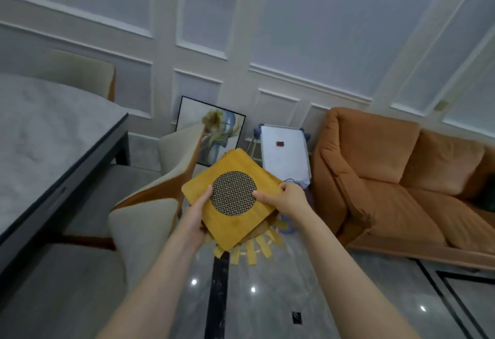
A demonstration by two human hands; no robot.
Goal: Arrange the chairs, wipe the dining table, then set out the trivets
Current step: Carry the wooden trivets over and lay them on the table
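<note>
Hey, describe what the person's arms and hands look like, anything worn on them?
Both forearms are bare for all of their visible length: no sleeves show. The left hand and right hand wear no gloves, and no rings, watch or bracelet can be seen on the sides facing the camera. No marks stand out.

Pretty dim, flat indoor light, whole frame a bit soft. 3 ceiling-light glints on the glossy floor (pixel 251 298). Wide-angle bends the wall panels (pixel 321 30) near the edges.

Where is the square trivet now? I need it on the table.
In the head view, centre: the square trivet is held by the left hand and right hand, above the floor, right of the dining table.
</note>
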